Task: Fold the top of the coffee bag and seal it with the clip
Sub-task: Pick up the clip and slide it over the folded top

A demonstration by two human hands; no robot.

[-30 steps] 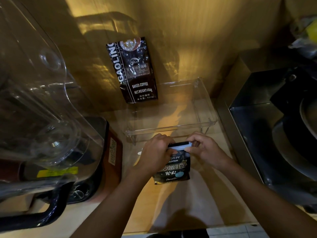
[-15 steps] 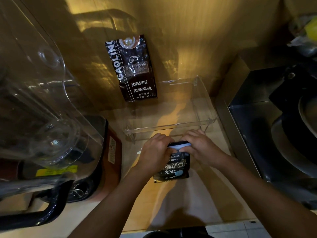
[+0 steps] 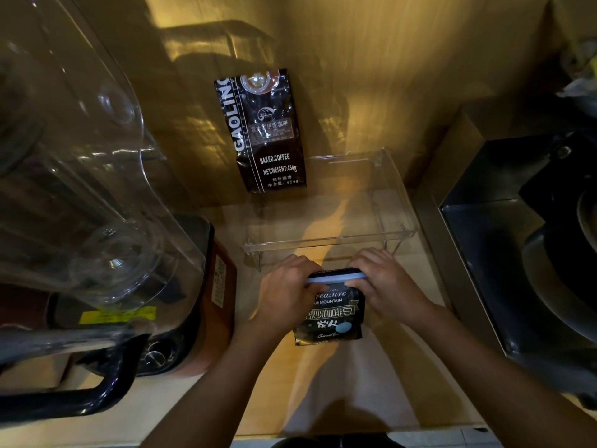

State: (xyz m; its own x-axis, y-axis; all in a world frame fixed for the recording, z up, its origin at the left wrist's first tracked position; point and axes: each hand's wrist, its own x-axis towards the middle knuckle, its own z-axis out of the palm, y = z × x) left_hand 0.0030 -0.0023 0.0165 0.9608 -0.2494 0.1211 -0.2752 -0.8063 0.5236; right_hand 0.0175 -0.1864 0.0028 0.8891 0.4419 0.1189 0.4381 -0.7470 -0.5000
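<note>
A small black coffee bag (image 3: 330, 315) with white lettering stands on the wooden counter (image 3: 371, 383) in front of me. A pale blue clip (image 3: 329, 278) lies across its folded top. My left hand (image 3: 286, 291) grips the left end of the clip and the bag's top corner. My right hand (image 3: 382, 284) presses on the right end of the clip, fingers curled over it. Both hands hide the clip's ends.
A larger black coffee bag (image 3: 265, 130) leans against the back wall. A clear plastic tray (image 3: 329, 240) on wire legs stands just behind my hands. A blender with a clear jug (image 3: 80, 189) fills the left. A metal appliance (image 3: 517, 253) bounds the right.
My right hand slid in over the clip's right end and closed down on it. The bag and my left hand stayed nearly in place.
</note>
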